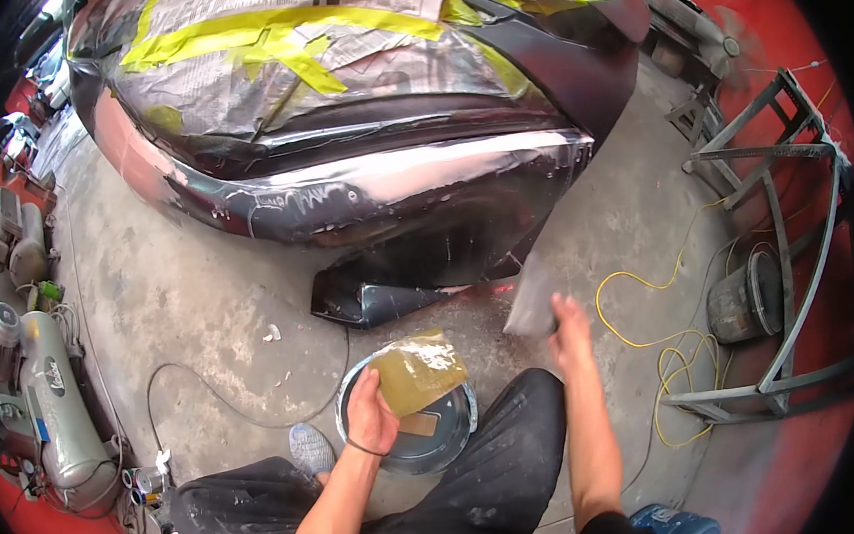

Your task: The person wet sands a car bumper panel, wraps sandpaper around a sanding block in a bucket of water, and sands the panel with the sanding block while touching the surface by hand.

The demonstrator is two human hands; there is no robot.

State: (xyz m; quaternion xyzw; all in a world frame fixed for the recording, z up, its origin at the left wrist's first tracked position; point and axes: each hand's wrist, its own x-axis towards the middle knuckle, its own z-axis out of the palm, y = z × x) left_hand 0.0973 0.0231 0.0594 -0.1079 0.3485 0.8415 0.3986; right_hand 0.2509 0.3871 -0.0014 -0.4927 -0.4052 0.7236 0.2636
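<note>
My left hand (368, 412) grips a yellowish, wet rectangular piece (420, 373), possibly a sheet or pad, over a dark bucket (431, 447) with a small tan block (417, 423) inside. My right hand (568, 331) holds a grey, blurred flat piece (528, 299), perhaps a sheet, near the lower corner of a dark car bumper (419, 167). The bumper has pinkish-white patches and smears. Above it, newspaper (340, 53) and yellow tape (258, 29) cover the car.
At the left stand a grey compressor tank (72, 405) and other equipment. At the right are a metal frame (739, 152), a dark pail (736, 303) and a yellow hose (639, 280) on the concrete floor (169, 307). A blue container (673, 524) sits low right.
</note>
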